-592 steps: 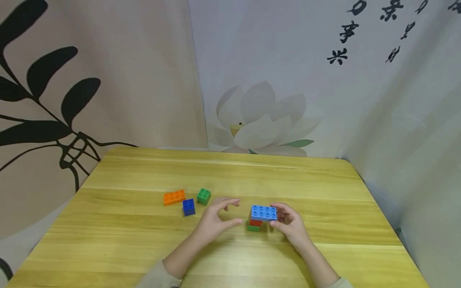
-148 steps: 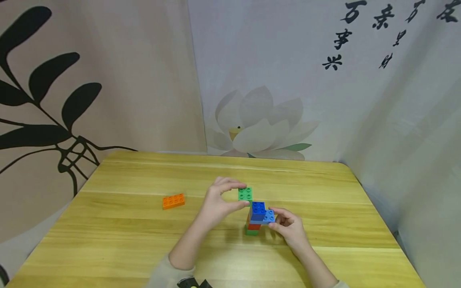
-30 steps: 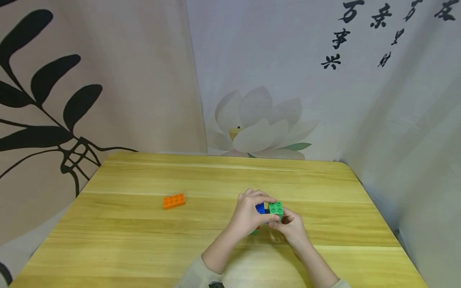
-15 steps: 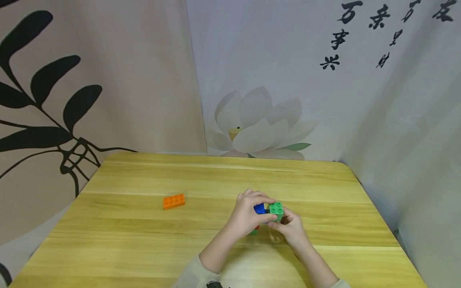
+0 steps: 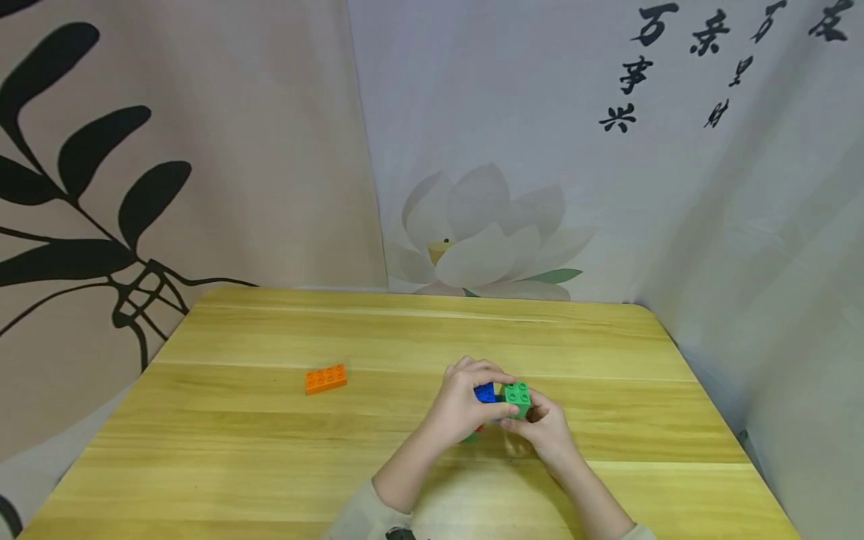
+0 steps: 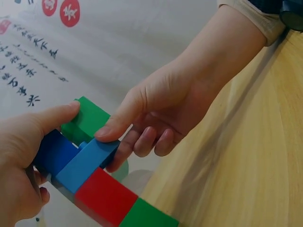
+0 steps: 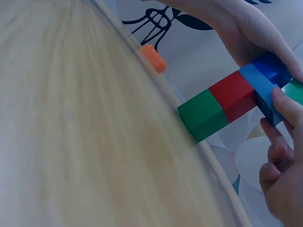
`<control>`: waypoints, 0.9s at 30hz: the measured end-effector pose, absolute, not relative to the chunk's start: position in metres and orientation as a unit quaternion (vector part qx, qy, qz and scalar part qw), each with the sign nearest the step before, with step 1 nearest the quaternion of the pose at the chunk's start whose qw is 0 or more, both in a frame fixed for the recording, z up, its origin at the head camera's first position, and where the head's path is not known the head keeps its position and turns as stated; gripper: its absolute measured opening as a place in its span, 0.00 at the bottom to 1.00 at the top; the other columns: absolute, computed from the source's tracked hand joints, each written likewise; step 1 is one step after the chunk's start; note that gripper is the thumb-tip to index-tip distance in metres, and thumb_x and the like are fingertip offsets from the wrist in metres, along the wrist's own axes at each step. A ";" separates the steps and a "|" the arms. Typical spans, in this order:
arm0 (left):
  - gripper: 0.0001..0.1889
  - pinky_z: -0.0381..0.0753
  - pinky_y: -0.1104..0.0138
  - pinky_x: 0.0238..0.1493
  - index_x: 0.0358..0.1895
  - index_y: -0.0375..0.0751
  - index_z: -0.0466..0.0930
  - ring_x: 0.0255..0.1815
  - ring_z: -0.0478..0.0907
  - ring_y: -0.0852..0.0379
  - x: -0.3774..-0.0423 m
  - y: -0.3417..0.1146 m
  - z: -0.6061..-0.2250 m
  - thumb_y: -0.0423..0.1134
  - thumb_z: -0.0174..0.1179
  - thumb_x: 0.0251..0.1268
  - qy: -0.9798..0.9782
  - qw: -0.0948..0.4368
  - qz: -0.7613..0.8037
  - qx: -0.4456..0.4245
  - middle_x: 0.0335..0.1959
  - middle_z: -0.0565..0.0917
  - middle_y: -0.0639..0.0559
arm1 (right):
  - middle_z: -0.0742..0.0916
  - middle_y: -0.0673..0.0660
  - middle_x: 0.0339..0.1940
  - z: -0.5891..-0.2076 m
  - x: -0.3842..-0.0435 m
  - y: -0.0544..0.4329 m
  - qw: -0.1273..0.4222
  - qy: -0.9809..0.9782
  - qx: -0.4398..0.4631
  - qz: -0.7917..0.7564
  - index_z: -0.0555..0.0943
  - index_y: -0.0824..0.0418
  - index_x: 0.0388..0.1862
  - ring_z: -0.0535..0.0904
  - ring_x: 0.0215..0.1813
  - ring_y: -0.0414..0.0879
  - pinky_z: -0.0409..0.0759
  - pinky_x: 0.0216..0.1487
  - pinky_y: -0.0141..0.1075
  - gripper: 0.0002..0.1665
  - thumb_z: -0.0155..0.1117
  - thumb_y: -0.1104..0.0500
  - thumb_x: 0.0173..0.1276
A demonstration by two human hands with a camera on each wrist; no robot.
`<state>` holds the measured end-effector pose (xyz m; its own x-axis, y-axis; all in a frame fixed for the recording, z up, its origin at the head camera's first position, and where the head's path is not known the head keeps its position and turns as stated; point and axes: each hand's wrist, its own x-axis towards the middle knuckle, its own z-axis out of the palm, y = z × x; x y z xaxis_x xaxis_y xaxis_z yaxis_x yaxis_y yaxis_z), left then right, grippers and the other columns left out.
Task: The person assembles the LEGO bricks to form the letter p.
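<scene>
A brick stack stands on the table between the hands. From the bottom it has a green brick (image 7: 203, 116), a red brick (image 7: 233, 96) and a longer light blue brick (image 6: 84, 165) that overhangs to the right. On the light blue brick's left part sits a dark blue brick (image 5: 484, 393). My left hand (image 5: 464, 399) pinches a small green brick (image 5: 516, 398) over the overhanging end, beside the dark blue one. Whether its underside is fully seated, I cannot tell. My right hand (image 5: 548, 429) holds the light blue brick's overhanging end between thumb and fingers.
An orange brick (image 5: 326, 379) lies alone to the left on the wooden table (image 5: 236, 450). Behind the table's far edge hangs a printed curtain (image 5: 304, 150).
Since the earliest frame, the dark blue and small green bricks have come from the left to the stack. During the last second, the hands and the green brick have barely shifted.
</scene>
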<state>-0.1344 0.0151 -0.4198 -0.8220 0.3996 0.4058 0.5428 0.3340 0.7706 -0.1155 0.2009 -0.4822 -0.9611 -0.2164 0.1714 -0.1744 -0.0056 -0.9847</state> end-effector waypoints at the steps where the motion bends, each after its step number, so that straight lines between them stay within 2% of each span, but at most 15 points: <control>1: 0.18 0.62 0.59 0.52 0.45 0.50 0.86 0.46 0.69 0.65 -0.134 0.014 -0.419 0.46 0.74 0.48 -0.813 0.071 -0.500 -0.289 0.41 0.81 0.68 | 0.86 0.54 0.45 -0.481 -0.115 0.201 0.012 0.708 -0.137 -0.693 0.76 0.74 0.54 0.80 0.47 0.48 0.78 0.47 0.38 0.24 0.69 0.70 0.58; 12: 0.20 0.61 0.58 0.53 0.47 0.49 0.86 0.47 0.69 0.64 -0.133 0.009 -0.416 0.46 0.75 0.47 -0.812 0.069 -0.497 -0.298 0.44 0.81 0.68 | 0.86 0.55 0.43 -0.478 -0.114 0.201 0.000 0.720 -0.129 -0.681 0.78 0.74 0.52 0.80 0.45 0.48 0.78 0.47 0.37 0.25 0.71 0.69 0.55; 19: 0.22 0.60 0.54 0.57 0.49 0.48 0.85 0.52 0.69 0.63 -0.134 0.000 -0.413 0.46 0.75 0.48 -0.808 0.063 -0.511 -0.287 0.48 0.81 0.65 | 0.87 0.53 0.42 -0.478 -0.115 0.201 -0.008 0.714 -0.128 -0.689 0.77 0.76 0.52 0.81 0.44 0.46 0.79 0.45 0.35 0.25 0.71 0.72 0.54; 27: 0.21 0.69 0.52 0.54 0.49 0.49 0.85 0.55 0.68 0.60 -0.132 -0.015 -0.403 0.43 0.74 0.49 -0.792 0.050 -0.551 -0.257 0.50 0.81 0.64 | 0.87 0.53 0.41 -0.477 -0.114 0.201 -0.024 0.721 -0.126 -0.681 0.78 0.76 0.49 0.82 0.43 0.45 0.79 0.44 0.34 0.24 0.72 0.72 0.52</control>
